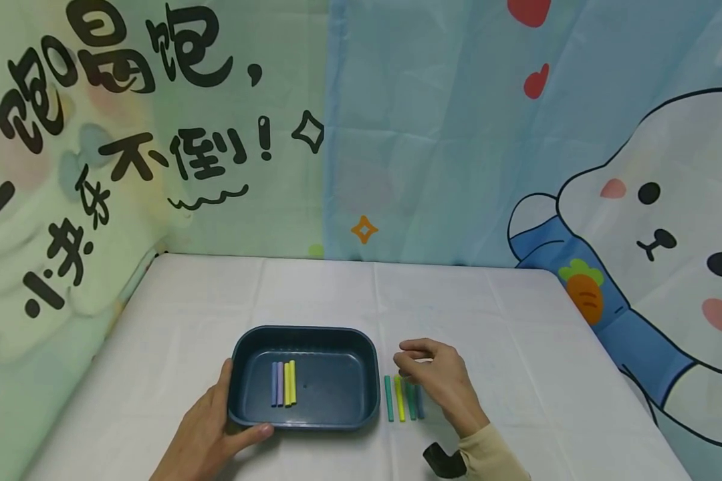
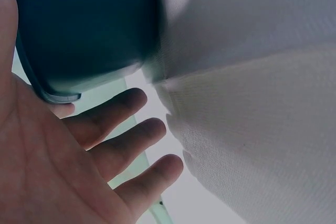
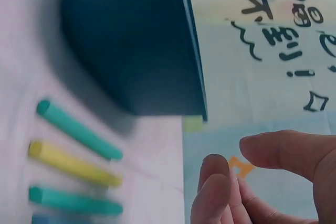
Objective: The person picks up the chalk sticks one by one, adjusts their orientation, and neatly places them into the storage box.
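Observation:
A dark blue tray [image 1: 337, 381] stands on the white-covered table. Two purple chalk sticks [image 1: 277, 384] and two yellow chalk sticks [image 1: 290, 384] lie side by side in its left half. My left hand [image 1: 204, 427] holds the tray's near left corner, thumb on the near rim; in the left wrist view its other fingers [image 2: 128, 135] spread loosely. Right of the tray lie two green chalk sticks [image 1: 389, 399], a yellow one [image 1: 400, 401] and a blue one [image 1: 420, 403]. Above them hovers my right hand [image 1: 442, 381], bent fingers [image 3: 212, 192] apart from the thumb, holding nothing.
White cloth [image 1: 192, 300] covers the table, which ends at a printed curtain [image 1: 415, 133] behind. A black strap or band [image 1: 444, 461] shows at the right wrist, beside a beige sleeve [image 1: 493, 457].

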Demonstrator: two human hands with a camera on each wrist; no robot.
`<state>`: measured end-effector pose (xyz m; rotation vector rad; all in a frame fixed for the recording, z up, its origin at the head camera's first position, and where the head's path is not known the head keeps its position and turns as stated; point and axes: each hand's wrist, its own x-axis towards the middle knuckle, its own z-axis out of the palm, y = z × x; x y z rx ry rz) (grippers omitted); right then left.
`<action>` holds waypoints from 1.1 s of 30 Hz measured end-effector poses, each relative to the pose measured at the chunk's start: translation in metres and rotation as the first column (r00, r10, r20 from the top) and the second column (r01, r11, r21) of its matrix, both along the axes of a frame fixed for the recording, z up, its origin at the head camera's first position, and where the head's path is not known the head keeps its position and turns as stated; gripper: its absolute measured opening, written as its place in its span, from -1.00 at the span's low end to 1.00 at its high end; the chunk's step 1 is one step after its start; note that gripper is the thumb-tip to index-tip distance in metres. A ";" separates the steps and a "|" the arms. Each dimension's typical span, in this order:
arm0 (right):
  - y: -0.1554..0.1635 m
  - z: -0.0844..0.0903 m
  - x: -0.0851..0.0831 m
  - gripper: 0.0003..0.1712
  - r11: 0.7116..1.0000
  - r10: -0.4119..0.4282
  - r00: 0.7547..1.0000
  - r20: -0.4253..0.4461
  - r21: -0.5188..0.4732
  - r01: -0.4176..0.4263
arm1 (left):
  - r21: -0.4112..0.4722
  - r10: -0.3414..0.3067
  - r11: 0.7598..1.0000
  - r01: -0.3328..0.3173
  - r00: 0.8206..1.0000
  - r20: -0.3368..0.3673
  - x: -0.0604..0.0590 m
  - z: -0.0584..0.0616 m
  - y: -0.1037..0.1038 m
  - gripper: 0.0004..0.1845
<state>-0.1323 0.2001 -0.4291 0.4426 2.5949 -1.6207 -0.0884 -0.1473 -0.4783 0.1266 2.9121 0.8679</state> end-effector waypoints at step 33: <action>0.037 -0.033 0.009 -0.69 0.934 0.055 0.990 0.131 0.344 -0.098 | 0.004 -0.006 1.000 0.006 1.000 -0.003 -0.001 0.000 -0.001 0.47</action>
